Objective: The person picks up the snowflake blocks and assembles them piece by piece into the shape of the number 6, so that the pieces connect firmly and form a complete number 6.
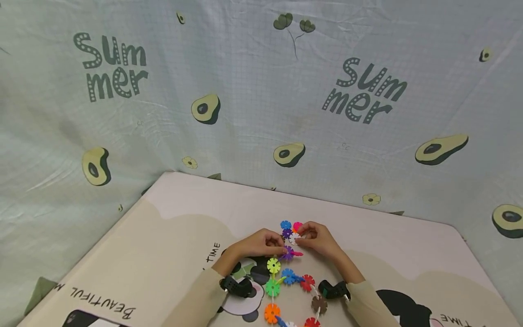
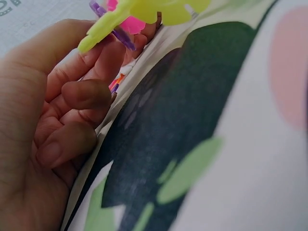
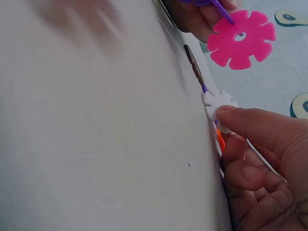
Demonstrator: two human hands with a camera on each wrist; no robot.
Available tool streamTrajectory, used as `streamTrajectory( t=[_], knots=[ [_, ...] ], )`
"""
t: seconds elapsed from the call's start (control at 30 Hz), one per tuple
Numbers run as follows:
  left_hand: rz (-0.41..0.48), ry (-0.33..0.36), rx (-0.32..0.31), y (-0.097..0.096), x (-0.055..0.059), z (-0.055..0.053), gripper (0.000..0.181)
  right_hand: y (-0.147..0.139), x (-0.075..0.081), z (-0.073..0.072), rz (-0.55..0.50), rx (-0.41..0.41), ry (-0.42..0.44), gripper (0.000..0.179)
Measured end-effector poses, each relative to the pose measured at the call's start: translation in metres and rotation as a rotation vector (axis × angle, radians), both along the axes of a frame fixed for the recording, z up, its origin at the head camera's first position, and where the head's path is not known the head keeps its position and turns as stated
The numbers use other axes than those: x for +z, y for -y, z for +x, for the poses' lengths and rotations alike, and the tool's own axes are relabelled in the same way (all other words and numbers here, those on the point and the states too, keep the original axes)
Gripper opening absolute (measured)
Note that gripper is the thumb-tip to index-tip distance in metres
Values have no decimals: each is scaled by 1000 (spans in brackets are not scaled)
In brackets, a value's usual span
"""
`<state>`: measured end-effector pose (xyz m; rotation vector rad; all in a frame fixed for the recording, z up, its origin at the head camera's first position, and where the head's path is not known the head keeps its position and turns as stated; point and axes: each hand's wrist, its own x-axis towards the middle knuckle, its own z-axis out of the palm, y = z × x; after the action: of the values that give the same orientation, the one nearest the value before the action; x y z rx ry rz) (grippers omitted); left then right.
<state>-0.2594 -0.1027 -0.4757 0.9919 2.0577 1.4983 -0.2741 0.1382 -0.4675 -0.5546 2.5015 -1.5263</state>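
Observation:
My left hand (image 1: 261, 244) pinches a purple snowflake disc (image 1: 288, 253) between thumb and fingers. A pink disc (image 3: 243, 41) is slotted into that purple one and faces the right wrist view. Close by on the right, my right hand (image 1: 320, 238) holds a white snowflake disc (image 3: 216, 101) with the thumb on its face. Loose discs lie by the fingertips, among them a blue disc (image 1: 285, 225), another purple disc (image 1: 287, 233) and a pink one (image 1: 298, 226). A yellow disc (image 2: 180, 12) is just past the left fingertips in the left wrist view.
Nearer my body, a joined loop of discs lies on the printed table cover (image 1: 163, 254), with a green disc (image 1: 272, 287), an orange disc (image 1: 271, 313), a red disc (image 1: 307, 282) and a brown disc (image 1: 319, 304). A patterned curtain (image 1: 245, 91) hangs behind the table.

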Motion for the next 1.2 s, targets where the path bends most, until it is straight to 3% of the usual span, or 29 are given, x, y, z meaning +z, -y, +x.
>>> streamTrajectory(
  t=[0.33, 0.57, 1.2],
  knots=[
    [-37, 41, -37, -2, 4, 1, 15, -7, 3, 14, -20, 23, 46, 28],
    [-59, 38, -13, -1, 2, 1, 15, -12, 1, 22, -46, 65, 88, 27],
    [-24, 39, -33, -1, 3, 2, 13, -20, -1, 35, -190, 74, 216, 37]
  ],
)
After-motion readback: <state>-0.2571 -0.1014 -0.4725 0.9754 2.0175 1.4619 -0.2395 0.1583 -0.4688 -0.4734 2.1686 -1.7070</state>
